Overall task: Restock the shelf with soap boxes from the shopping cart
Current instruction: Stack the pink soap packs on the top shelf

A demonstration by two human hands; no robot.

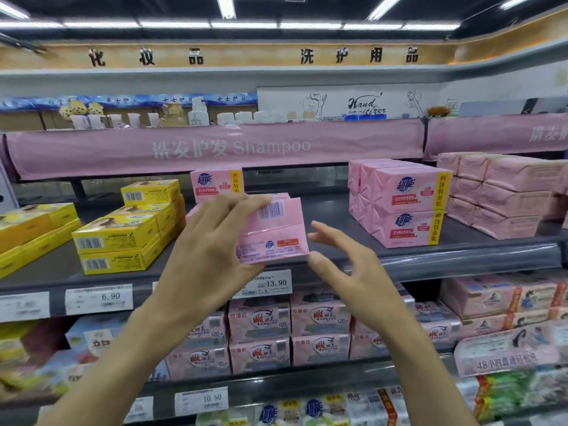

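Currently the left hand [212, 241] grips a pink soap box [276, 232] at the front of the grey shelf [332, 210]. Its fingers [246, 204] curl over the top edge beside the barcode, and the palm covers the left end. The box is tilted, with the barcode face turned up and the printed face towards the camera. Its lower edge is just above the shelf lip, right over the 13.90 price tag [270, 284]. Whether it rests on the shelf or is held clear of it cannot be told.

The right hand [347, 272] is beside the box's right end. Its fingers [325, 235] are spread and loosely bent and hold nothing. The thumb tip is at the box's lower right corner; contact there is unclear.

Just behind the held box a second pink box [216, 184] stands upright, facing forward. To the right on the same shelf, past a bare stretch, is a stack [402, 207] of matching pink boxes, two high. To the left, yellow boxes [123, 238] are piled near the shelf edge. A pink banner [215, 149] reading "Shampoo" hangs above. More pink packs [289, 333] fill the shelf below.
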